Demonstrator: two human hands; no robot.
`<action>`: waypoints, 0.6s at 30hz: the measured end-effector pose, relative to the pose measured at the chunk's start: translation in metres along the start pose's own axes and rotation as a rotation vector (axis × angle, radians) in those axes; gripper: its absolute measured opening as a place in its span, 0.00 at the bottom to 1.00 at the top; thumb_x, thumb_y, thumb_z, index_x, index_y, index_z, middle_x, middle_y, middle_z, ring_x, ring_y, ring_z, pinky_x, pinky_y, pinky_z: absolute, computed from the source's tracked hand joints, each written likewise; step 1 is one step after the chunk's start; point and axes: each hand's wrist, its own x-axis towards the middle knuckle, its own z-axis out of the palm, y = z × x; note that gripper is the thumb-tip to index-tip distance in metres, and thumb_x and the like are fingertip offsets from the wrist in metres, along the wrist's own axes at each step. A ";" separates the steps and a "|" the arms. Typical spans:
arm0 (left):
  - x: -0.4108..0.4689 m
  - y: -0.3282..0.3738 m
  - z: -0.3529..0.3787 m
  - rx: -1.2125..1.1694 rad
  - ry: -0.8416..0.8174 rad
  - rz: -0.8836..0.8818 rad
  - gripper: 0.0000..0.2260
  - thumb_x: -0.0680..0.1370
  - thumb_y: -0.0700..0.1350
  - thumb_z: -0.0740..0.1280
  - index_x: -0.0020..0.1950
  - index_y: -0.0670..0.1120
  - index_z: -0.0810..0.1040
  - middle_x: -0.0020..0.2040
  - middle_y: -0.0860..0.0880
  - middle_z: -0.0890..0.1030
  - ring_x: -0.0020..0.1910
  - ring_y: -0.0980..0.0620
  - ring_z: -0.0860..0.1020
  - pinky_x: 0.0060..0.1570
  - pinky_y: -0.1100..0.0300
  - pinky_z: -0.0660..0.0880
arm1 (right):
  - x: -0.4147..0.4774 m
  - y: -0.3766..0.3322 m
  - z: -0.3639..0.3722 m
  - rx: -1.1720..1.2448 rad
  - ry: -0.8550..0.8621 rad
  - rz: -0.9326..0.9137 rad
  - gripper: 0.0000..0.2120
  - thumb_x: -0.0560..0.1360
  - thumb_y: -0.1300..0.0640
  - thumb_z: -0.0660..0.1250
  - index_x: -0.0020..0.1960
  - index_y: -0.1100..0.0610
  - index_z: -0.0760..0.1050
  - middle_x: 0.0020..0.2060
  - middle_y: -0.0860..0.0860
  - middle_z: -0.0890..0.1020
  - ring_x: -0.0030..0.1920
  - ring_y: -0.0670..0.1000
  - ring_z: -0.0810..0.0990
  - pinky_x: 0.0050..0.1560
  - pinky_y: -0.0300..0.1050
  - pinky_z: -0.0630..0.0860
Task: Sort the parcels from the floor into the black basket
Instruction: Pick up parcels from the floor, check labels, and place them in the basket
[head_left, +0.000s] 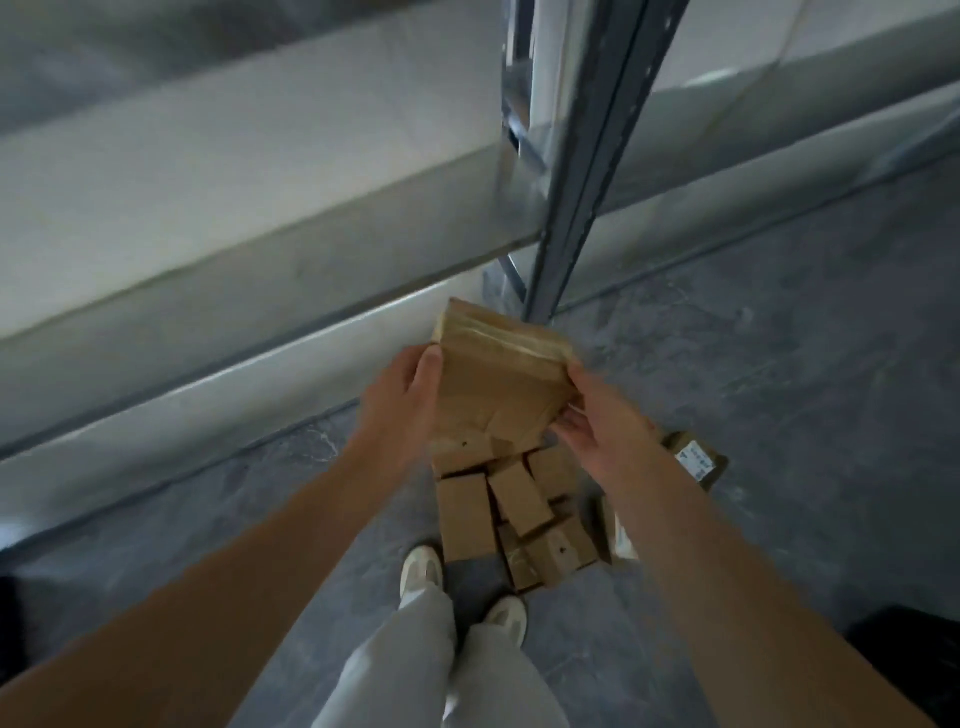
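**Parcel in both hands, basket barely in sight**

A grey concrete floor (779, 364) runs beneath pale metal shelving, whose lowest shelf (208, 218) crosses the upper left and whose dark upright post (576, 208) comes down to the floor near the centre. The whole view is smeared by motion blur, so fine detail is unreliable.

The left hand (400, 400) presses its thumb and fingers against the left edge of a brown taped parcel (493, 379), held up in the air in front of the post. The right hand (597, 421) pinches the parcel's lower right corner, fingers curled under it. Both hands are closed on the one parcel. Below it, a heap of cardboard parcels (514, 509) lies on the floor just ahead of the person's pale shoes (421, 569), and a labelled box (693, 460) sits apart at the right. A dark shape (904, 654) at the lower right edge may be the black basket, though too little shows to be sure.

The risks, as I judge them: the right hand's corner grip looks light, so a quick swing toward the basket could let the parcel pivot and drop. The heap sits close to the feet, so a turning step could kick or crush a box. With the basket almost out of view, a blind toss could miss it.
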 end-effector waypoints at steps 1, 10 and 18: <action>-0.004 0.032 -0.018 -0.023 0.027 0.045 0.15 0.84 0.53 0.55 0.58 0.49 0.78 0.50 0.51 0.80 0.50 0.52 0.77 0.46 0.60 0.69 | -0.024 -0.028 0.010 -0.018 -0.045 -0.073 0.14 0.80 0.54 0.66 0.62 0.59 0.73 0.56 0.56 0.81 0.53 0.52 0.80 0.62 0.51 0.76; -0.086 0.275 -0.181 -0.229 0.269 0.451 0.16 0.79 0.59 0.63 0.57 0.49 0.79 0.51 0.55 0.81 0.49 0.60 0.79 0.43 0.72 0.73 | -0.251 -0.227 0.099 -0.062 -0.362 -0.481 0.16 0.78 0.57 0.69 0.63 0.63 0.76 0.51 0.55 0.84 0.51 0.50 0.83 0.56 0.46 0.80; -0.184 0.348 -0.295 -0.442 0.383 0.814 0.17 0.78 0.50 0.69 0.66 0.49 0.75 0.60 0.57 0.80 0.58 0.61 0.79 0.52 0.74 0.75 | -0.406 -0.287 0.152 -0.141 -0.648 -0.769 0.13 0.79 0.58 0.66 0.62 0.62 0.78 0.55 0.55 0.84 0.56 0.52 0.82 0.63 0.47 0.77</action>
